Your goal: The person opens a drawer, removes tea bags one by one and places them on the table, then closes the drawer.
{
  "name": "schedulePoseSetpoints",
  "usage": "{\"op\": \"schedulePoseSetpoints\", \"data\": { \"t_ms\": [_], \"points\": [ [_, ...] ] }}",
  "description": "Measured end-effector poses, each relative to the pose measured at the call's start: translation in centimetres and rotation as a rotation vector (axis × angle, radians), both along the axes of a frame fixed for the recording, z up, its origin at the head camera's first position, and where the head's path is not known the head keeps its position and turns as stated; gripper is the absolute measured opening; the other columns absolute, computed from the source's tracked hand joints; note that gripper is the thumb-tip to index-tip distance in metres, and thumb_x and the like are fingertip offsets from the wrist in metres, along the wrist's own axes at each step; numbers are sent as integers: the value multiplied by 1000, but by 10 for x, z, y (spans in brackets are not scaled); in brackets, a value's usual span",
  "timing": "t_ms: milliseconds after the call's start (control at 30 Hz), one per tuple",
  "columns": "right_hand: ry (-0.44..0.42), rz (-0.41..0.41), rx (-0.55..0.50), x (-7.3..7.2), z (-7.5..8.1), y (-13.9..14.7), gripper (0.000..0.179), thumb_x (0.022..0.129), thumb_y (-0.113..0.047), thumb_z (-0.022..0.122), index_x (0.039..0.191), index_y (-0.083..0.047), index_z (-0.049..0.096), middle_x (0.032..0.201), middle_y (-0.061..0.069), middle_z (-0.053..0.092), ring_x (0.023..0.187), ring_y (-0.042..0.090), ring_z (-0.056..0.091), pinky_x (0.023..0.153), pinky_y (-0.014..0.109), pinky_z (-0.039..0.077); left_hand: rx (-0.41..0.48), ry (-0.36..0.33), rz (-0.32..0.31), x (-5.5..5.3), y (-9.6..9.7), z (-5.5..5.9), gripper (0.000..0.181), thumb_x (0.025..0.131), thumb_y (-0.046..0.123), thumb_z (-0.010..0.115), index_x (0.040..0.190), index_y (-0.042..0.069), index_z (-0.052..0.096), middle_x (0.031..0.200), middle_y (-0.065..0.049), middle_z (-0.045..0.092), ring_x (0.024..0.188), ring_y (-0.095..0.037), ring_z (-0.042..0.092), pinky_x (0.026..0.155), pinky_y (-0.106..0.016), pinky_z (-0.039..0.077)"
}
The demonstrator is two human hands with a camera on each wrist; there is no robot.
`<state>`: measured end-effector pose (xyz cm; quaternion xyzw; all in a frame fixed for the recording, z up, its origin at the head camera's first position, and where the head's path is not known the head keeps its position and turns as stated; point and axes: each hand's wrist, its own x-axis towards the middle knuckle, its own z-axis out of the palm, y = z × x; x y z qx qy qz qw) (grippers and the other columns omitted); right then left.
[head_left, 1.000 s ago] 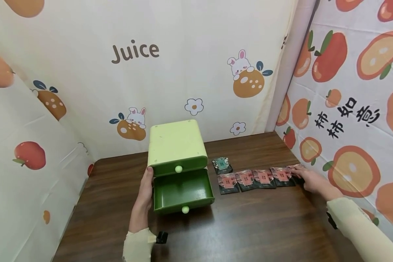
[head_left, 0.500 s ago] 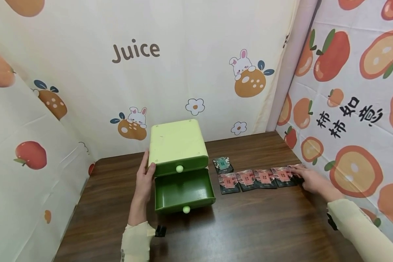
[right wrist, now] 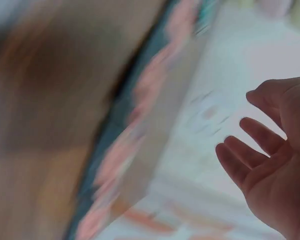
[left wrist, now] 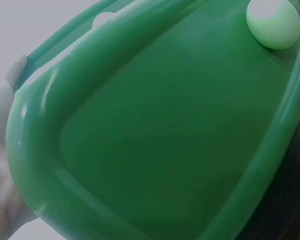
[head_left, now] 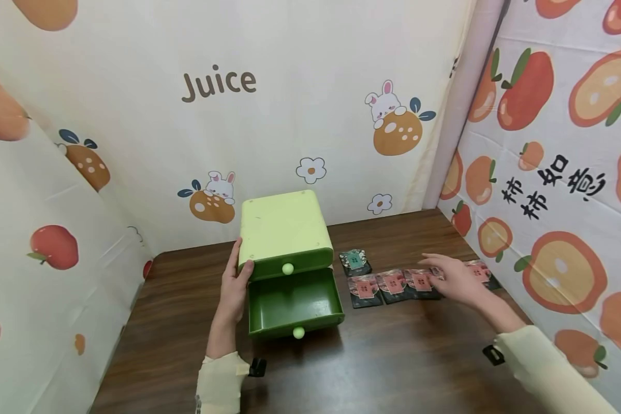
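Left hand (head_left: 233,293) lies along the left side of the green drawer box (head_left: 287,227), thumb at its front corner, fingers nearly straight. Lower drawer (head_left: 297,326) pulled out toward the near side. Right hand (head_left: 457,282) over the right part of the red-labelled sachet row (head_left: 392,286), fingers loosely bent, spread apart; contact can't be told. Row sits right of the box, green-labelled sachet (head_left: 355,261) just beyond its left end.

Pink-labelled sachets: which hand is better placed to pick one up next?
Probably the right hand: it hovers over the row of pink-labelled sachets, holding nothing. The left hand holds the left side of the green drawer box, farther from them.
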<state>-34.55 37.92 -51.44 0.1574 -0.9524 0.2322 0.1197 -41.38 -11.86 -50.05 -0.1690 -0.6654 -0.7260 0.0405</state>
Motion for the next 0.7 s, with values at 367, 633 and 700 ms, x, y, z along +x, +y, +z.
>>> {"op": "schedulePoseSetpoints", "data": {
  "t_ms": [367,633,700],
  "points": [
    [55,433,-117,-3,34,-167,29,89,-5,69,117,-8,68,115,1,67,90,12,62,78,33,52,-39,-3,21,13,-2,11,62,104,16,47,157,25,17,159,2,15,138,-20,25,96,-22,38],
    [258,600,119,7,23,-250,23,81,-30,80,99,-17,71,101,-8,65,92,11,58,77,27,48,-41,10,6,16,5,21,61,104,15,47,157,20,17,159,0,18,138,-20,26,100,-28,34],
    [428,586,173,11,17,-263,22,77,-27,83,91,-18,70,91,-8,62,82,10,55,69,24,47,-49,14,10,15,4,21,61,104,15,47,157,20,17,159,1,19,138,-19,26,101,-31,33]
  ]
}}
